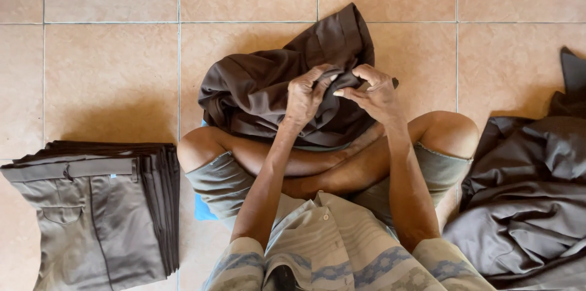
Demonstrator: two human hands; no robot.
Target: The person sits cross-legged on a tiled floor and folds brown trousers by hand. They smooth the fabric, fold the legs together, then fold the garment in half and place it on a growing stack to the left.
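I sit cross-legged on a tiled floor with a crumpled dark brown garment (262,93) bunched over my shins. My left hand (305,93) grips a fold of the brown cloth at its upper edge. My right hand (375,93) pinches the same edge just beside it, fingertips almost touching the left hand's. Part of the garment (339,35) sticks out onto the floor beyond my hands.
A neat stack of folded grey-brown trousers (91,205) lies on the floor at my left. A loose heap of dark grey cloth (531,199) lies at my right. A blue edge (203,208) shows under my left leg. Beige floor tiles (110,65) surround everything.
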